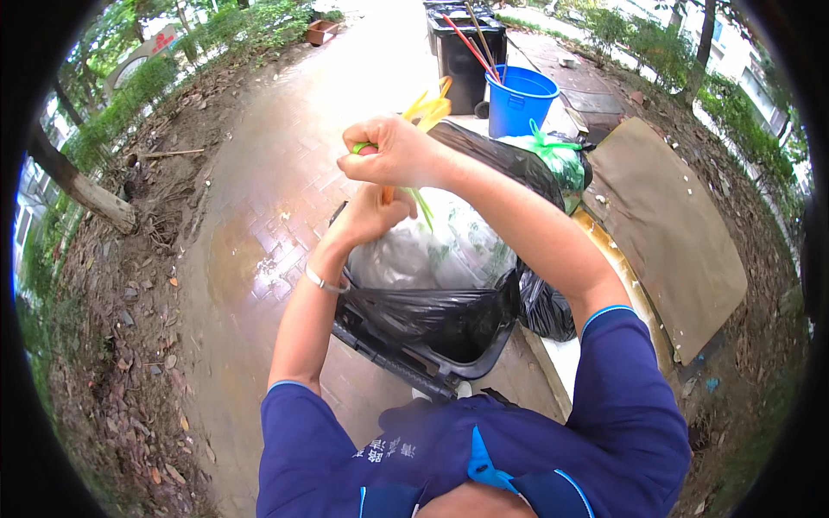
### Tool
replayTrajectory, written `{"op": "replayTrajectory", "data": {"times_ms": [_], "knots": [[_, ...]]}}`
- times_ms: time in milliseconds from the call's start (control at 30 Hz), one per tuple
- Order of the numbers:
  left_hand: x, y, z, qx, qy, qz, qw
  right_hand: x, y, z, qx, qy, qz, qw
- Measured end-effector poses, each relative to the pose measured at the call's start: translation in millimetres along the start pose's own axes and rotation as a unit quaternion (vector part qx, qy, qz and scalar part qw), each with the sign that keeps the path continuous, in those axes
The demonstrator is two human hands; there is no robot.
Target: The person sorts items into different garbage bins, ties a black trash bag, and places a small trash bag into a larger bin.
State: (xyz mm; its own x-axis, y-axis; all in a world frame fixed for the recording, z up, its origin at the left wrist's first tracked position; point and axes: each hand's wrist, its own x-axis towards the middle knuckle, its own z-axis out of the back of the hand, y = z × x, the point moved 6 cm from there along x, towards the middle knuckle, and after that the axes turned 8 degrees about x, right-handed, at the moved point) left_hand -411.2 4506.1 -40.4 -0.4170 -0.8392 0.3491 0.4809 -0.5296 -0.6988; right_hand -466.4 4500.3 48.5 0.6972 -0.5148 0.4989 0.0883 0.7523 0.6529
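- Fingers (356, 167) of the right hand (404, 153) clench coloured ties (428, 110); left hand (373, 217), just nearer, grips them too.
- Clear bag (462, 250) sits below in a black bin (484, 368), partly hidden by the right forearm (527, 216).
- Right: green bag (566, 167), brown panel (665, 233).
- Far: blue bucket (522, 105), dark bin (458, 65).
- Left: trunk (82, 183).

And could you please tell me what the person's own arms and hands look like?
Both the left hand and the right hand are bare, without gloves. A narrow, pale band circles the left wrist; none shows on the right. The left sleeve and right sleeve are short and navy blue, with light-blue trim at the cuffs.
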Motion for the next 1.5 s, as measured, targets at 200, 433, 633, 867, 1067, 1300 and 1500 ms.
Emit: {"op": "replayTrajectory", "data": {"times_ms": [200,433,633,867,1067,1300,1500], "knots": [[-36,5,14,0.052,-0.236,-0.165,0.956,12,32,-72,0.074,0.034,0.096,0.992],[-39,41,-23,-0.192,0.155,0.139,0.959,-48,-68,-22,-0.079,0.253,-0.083,0.961],[-58,57,-30,-0.322,0.102,0.227,0.914,-93,-16,-9,-0.274,0.277,-0.221,0.894],[-77,29,-32,-0.065,0.149,0.07,0.984,-171,-1,-86,-0.16,0.261,-0.006,0.952],[-78,11,-15,0.475,0.016,-0.06,0.878,-96,-64,-45,-0.095,-0.146,0.006,0.985],[-72,-2,-7,0.146,-0.34,-0.191,0.909,-87,-111,-80,0.432,0.094,-0.171,0.88],[-52,-41,-4,0.453,-0.191,-0.16,0.856,-97,-93,-45,0.497,-0.041,-0.213,0.84]]}}
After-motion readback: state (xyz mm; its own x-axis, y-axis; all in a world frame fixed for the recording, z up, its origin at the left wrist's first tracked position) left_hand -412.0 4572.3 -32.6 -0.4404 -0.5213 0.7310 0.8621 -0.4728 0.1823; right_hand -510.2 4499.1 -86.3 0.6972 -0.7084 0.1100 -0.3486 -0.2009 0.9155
